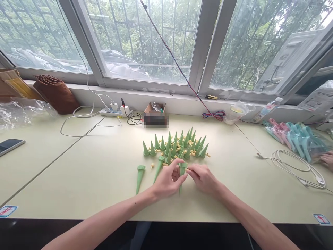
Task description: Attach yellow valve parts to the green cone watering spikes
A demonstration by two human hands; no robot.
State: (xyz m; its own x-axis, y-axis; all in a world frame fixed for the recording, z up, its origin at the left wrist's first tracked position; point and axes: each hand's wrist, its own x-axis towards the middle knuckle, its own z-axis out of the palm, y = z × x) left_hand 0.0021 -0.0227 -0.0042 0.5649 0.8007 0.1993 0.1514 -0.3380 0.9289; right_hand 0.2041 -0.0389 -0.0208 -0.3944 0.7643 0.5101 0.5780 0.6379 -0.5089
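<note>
My left hand (pixel 169 178) is closed round a green plant watering spike (pixel 182 166), held cap up with its tip pointing down. Close beside the cap, my right hand (pixel 204 177) is pinched at the spike's side on a small yellow valve, mostly hidden by the fingers. Left of my hands, a loose green spike (pixel 140 177) lies on the table, and another spike (pixel 158 168) is partly covered by my left hand. A small yellow valve (pixel 152 166) lies between them. Beyond my hands, several green spikes (pixel 168 149) stand tip up on their caps, many with yellow valves at their sides.
A small open box (pixel 154 107) and a power strip (pixel 114 110) stand by the window. Pastel plastic clips (pixel 299 139) and a coiled white cable (pixel 296 163) lie at right, near another person's hand (pixel 327 159). A phone (pixel 10 146) lies at left.
</note>
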